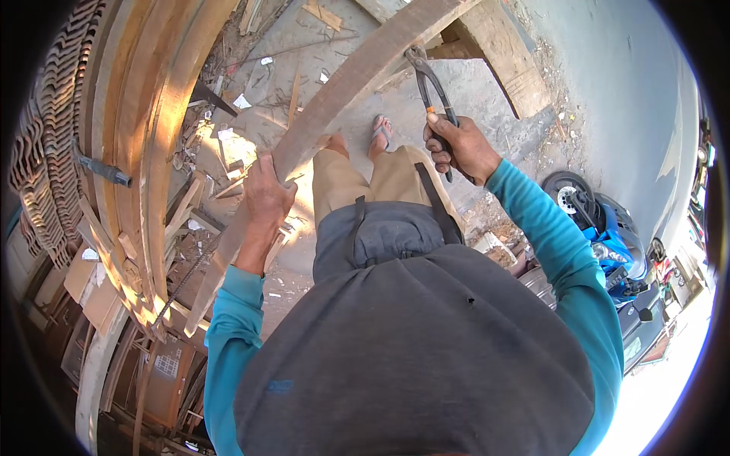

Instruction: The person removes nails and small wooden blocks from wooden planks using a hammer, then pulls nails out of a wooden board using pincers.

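A long wooden beam (pixel 334 90) crosses in front of me, slanting from the lower left to the upper right. My left hand (pixel 266 194) is wrapped around the beam on its near part. In my right hand (pixel 461 148) is a pair of pincers (pixel 430 82), dark with an orange patch on one handle. Its fingers are closed around the handles. The pincers' jaws touch or lie very near the beam's right edge; whether they grip a nail there I cannot make out.
Long curved planks (pixel 148 114) lean at the left beside stacked wavy roof tiles (pixel 65 99). A grey tool (pixel 103 167) lies across the planks. Wood scraps litter the concrete floor (pixel 365 114). A wide board (pixel 506 57) lies at upper right. A blue motorcycle (pixel 608 235) stands right, beside a wall.
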### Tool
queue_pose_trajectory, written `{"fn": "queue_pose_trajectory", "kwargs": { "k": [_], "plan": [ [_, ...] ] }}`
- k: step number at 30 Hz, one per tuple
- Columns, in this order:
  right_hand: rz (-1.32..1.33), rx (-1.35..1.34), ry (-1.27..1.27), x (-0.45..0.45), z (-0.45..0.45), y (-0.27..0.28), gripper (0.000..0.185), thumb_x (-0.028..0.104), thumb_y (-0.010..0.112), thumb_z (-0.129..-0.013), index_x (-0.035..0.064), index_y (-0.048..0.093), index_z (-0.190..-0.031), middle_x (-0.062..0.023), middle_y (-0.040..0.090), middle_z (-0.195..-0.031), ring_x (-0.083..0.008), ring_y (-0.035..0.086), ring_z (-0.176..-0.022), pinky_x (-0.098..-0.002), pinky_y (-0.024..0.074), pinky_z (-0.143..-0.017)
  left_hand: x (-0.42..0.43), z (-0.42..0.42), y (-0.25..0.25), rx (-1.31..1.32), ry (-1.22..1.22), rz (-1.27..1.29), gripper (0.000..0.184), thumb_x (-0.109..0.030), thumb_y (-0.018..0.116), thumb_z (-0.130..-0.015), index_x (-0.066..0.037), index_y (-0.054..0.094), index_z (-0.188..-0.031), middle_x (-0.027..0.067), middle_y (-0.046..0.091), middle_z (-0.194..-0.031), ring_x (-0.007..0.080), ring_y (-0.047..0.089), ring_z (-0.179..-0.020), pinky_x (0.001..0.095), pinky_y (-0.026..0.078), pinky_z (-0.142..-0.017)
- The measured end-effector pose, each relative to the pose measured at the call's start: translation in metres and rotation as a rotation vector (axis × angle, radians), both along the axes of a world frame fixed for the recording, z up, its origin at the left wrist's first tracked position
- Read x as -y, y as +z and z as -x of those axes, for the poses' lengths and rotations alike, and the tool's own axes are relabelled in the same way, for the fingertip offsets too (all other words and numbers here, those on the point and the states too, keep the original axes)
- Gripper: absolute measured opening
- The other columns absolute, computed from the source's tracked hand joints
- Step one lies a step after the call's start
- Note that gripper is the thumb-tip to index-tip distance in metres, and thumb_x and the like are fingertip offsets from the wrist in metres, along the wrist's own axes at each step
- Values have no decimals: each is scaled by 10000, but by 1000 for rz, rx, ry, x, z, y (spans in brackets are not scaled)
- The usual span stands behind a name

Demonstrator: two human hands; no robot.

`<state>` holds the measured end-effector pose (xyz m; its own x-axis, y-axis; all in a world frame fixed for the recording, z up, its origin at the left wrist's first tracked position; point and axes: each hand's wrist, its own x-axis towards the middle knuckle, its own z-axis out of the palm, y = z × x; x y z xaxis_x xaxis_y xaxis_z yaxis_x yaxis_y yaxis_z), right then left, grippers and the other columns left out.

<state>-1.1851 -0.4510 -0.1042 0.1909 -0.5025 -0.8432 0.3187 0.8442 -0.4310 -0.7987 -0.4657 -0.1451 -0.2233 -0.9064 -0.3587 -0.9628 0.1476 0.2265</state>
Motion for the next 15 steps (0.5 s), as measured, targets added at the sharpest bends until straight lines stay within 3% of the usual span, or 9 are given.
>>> {"fn": "queue_pose_trajectory", "kwargs": {
  "k": [4,15],
  "plan": [
    [-8,-63,-212,-4,-55,-4,376,385,563,-1043,40,554,-894,2,474,-689,-86,412,-531,-272,386,-472,7,-3,6,-6,-31,-64,806,-151,873,-661,18,447,-1324,249,570,-1162,437,568,-1111,515,476,-933],
    [33,-214,-367,-2,-89,-1,442,458,611,-1015,45,536,-874,1,445,-674,-88,408,-515,-265,377,-465,14,-13,-2,-92,-70,-127,776,-152,891,-636,14,459,-1259,243,577,-1128,437,569,-1084,515,464,-912]
  ]
}}
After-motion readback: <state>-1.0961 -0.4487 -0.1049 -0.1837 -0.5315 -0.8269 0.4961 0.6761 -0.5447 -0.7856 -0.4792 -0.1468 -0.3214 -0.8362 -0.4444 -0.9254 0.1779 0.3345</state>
